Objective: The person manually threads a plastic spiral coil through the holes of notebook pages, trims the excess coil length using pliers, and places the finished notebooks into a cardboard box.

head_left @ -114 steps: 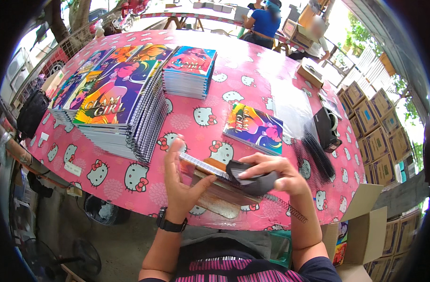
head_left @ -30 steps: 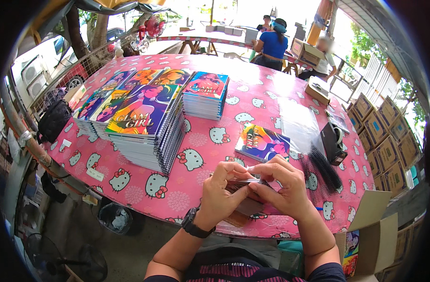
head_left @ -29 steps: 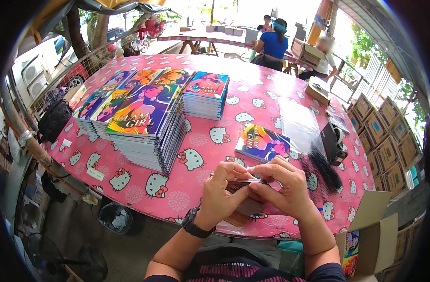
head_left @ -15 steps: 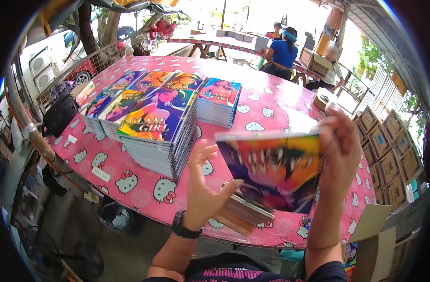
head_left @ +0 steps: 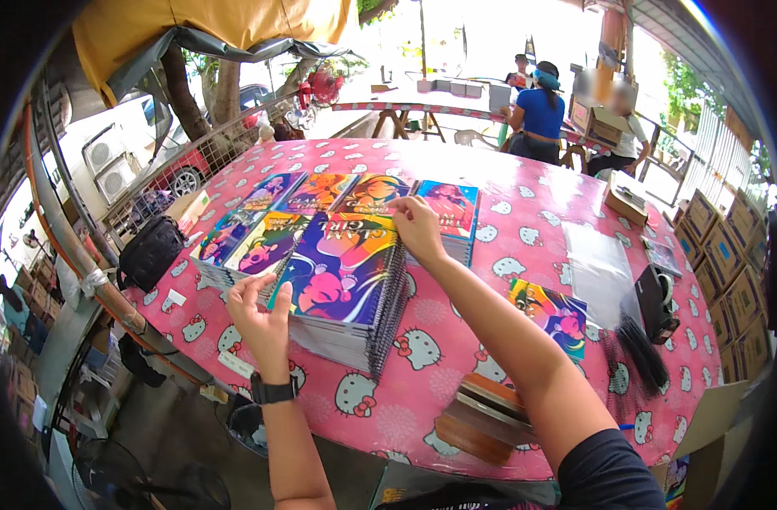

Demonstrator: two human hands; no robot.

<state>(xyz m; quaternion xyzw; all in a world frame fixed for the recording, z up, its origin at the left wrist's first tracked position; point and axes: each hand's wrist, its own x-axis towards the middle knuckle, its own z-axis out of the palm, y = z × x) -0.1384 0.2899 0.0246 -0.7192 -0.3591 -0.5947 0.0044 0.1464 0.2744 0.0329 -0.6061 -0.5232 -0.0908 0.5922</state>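
A spiral notebook (head_left: 333, 268) with a colourful illustrated cover lies on top of the near stack of notebooks (head_left: 329, 340), its cover upside down to me. My right hand (head_left: 418, 228) pinches its far right corner, fingers curled together. At its near left edge is my left hand (head_left: 262, 319), fingers apart and thumb up by the corner; whether it touches the edge is hard to tell. More notebook stacks stand close behind and to the left, and another notebook stack (head_left: 448, 208) is beyond my right hand.
Right of my arm lie a single notebook (head_left: 554, 316), clear plastic sheets (head_left: 592, 272), a tape dispenser (head_left: 656, 302) and black spiral coils (head_left: 639, 357). Wooden blocks (head_left: 490, 416) sit at the near edge. A black bag (head_left: 155, 255) is at left; cartons (head_left: 711, 263) are piled at right.
The notebook that my right hand held up over the table is now on the near stack. Both hands have moved left and away from me to it. The view has shifted too.
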